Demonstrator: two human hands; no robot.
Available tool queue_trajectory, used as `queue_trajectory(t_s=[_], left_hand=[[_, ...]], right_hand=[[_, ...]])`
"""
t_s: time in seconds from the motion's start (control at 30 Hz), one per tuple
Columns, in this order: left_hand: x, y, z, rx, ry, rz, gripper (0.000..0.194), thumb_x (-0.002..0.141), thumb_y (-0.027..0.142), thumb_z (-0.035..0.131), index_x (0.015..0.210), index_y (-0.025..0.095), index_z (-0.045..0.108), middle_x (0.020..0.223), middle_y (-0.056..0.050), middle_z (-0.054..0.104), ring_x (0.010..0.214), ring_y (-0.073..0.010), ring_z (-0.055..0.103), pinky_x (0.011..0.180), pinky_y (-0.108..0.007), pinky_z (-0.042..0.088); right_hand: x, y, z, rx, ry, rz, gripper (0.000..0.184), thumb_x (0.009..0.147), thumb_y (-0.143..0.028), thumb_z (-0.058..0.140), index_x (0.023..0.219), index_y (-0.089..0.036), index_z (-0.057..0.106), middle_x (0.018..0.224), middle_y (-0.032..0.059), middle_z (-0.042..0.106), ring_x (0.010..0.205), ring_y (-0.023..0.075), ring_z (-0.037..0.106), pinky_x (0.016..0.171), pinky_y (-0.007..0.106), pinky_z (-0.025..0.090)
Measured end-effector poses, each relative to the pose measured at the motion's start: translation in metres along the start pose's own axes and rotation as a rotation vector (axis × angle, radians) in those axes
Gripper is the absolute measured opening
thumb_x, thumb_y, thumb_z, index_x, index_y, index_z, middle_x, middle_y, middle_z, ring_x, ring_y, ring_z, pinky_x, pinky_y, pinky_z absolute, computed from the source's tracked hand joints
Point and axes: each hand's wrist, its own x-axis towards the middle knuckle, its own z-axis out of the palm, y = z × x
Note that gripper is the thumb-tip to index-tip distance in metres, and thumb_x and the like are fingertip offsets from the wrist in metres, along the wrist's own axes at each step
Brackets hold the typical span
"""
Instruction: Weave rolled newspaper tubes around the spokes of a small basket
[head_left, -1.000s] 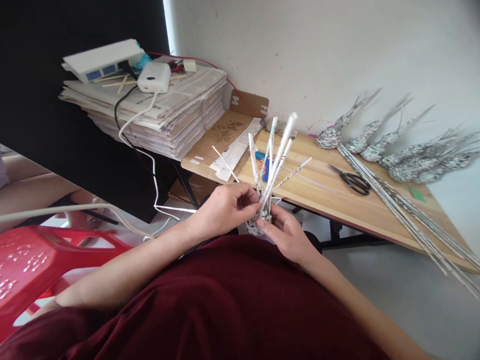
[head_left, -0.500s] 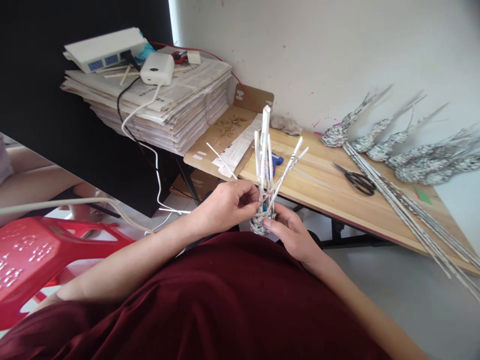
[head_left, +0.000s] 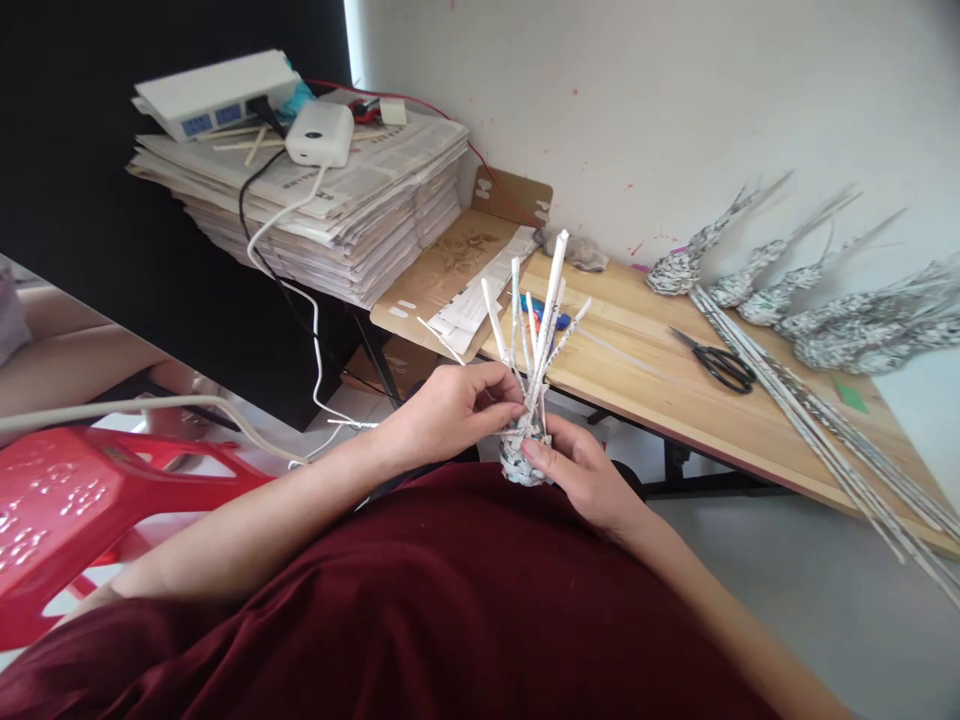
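Note:
Close to my front is a small woven paper basket (head_left: 523,468), rounded at the bottom, made of rolled newspaper strips. Several stiff rolled paper spokes (head_left: 556,285) rise from its top, fanning upward and outward. My right hand (head_left: 585,468) grips the woven body from the right, thumb on the near side; its other fingers are partly hidden behind. On the left side, my left hand (head_left: 454,412) pinches a thin paper strip (head_left: 510,433) at the weave, thumb against forefinger. The strip's end inside the fingers is hidden.
On the wooden table (head_left: 637,370) lie black-handled scissors (head_left: 720,366), long paper rods (head_left: 810,430) and several woven pieces (head_left: 757,290) along the wall. A blue tool (head_left: 551,318) sits behind the spokes. Stacked newspapers (head_left: 337,230) bear a power strip (head_left: 217,95). A red stool (head_left: 67,510) stands left.
The woven basket has turned in my hands, so its spokes now stand in a different spread. A strip now shows across the weave at my left fingers.

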Motion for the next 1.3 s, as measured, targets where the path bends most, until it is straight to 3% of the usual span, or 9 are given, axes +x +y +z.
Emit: queue_trajectory(t_s=[0.17, 0.3, 0.4, 0.57, 0.83, 1.13, 1.3], left_hand=[[-0.001, 0.000, -0.002, -0.207, -0.031, -0.044, 0.016, 0.092, 0.033, 0.064, 0.092, 0.017, 0.063, 0.085, -0.002, 0.071, 0.077, -0.0135, 0.067, 0.072, -0.025, 0.055], [-0.001, -0.001, -0.001, -0.331, -0.079, -0.108, 0.025, 0.089, 0.035, 0.069, 0.104, 0.017, 0.064, 0.084, -0.003, 0.072, 0.073, -0.0139, 0.067, 0.068, -0.026, 0.057], [0.000, -0.001, -0.001, -0.277, -0.103, -0.124, 0.024, 0.085, 0.032, 0.073, 0.101, 0.015, 0.069, 0.082, -0.003, 0.073, 0.073, -0.0137, 0.067, 0.067, -0.025, 0.056], [-0.003, 0.004, -0.002, -0.210, -0.066, -0.126, 0.009, 0.083, 0.023, 0.069, 0.086, 0.015, 0.068, 0.077, 0.000, 0.071, 0.067, -0.0109, 0.065, 0.063, -0.022, 0.053], [-0.006, 0.010, -0.004, -0.143, -0.071, -0.116, 0.009, 0.085, 0.025, 0.068, 0.087, 0.015, 0.068, 0.075, 0.001, 0.070, 0.066, -0.0107, 0.064, 0.062, -0.021, 0.051], [-0.015, 0.013, -0.019, -0.071, -0.210, -0.031, 0.021, 0.097, 0.034, 0.058, 0.101, 0.018, 0.070, 0.088, -0.001, 0.074, 0.077, -0.0123, 0.066, 0.071, -0.022, 0.050], [-0.032, 0.022, -0.031, 0.152, -0.311, -0.021, 0.030, 0.087, 0.046, 0.073, 0.105, 0.022, 0.069, 0.086, 0.003, 0.073, 0.073, -0.0125, 0.065, 0.064, -0.022, 0.046]], right_hand=[[-0.001, 0.012, -0.006, 0.123, -0.053, 0.005, 0.041, 0.091, -0.042, 0.072, 0.127, -0.022, 0.064, 0.103, 0.0048, 0.067, 0.086, 0.0164, 0.059, 0.079, 0.030, 0.048], [-0.003, 0.024, -0.010, 0.219, -0.095, 0.036, 0.042, 0.094, -0.037, 0.071, 0.133, -0.026, 0.060, 0.120, 0.0066, 0.067, 0.105, 0.0202, 0.062, 0.095, 0.035, 0.048], [-0.004, 0.028, -0.011, 0.250, -0.106, 0.062, 0.041, 0.093, -0.034, 0.071, 0.132, -0.026, 0.061, 0.120, 0.0069, 0.069, 0.108, 0.0216, 0.063, 0.098, 0.038, 0.048], [-0.004, 0.027, -0.010, 0.316, -0.096, 0.074, 0.037, 0.092, -0.030, 0.073, 0.128, -0.027, 0.066, 0.112, 0.0059, 0.072, 0.095, 0.0205, 0.066, 0.090, 0.038, 0.053], [-0.003, 0.025, -0.007, 0.415, -0.116, 0.060, 0.036, 0.090, -0.024, 0.073, 0.126, -0.026, 0.070, 0.110, 0.0065, 0.075, 0.094, 0.0203, 0.068, 0.090, 0.039, 0.054], [-0.003, 0.028, -0.009, 0.445, -0.085, 0.072, 0.036, 0.087, -0.023, 0.073, 0.124, -0.026, 0.071, 0.114, 0.0076, 0.076, 0.102, 0.0252, 0.070, 0.090, 0.042, 0.057], [-0.003, 0.025, -0.009, 0.467, -0.034, 0.077, 0.038, 0.085, -0.024, 0.075, 0.122, -0.026, 0.073, 0.118, 0.0068, 0.075, 0.107, 0.0254, 0.070, 0.094, 0.041, 0.055]])
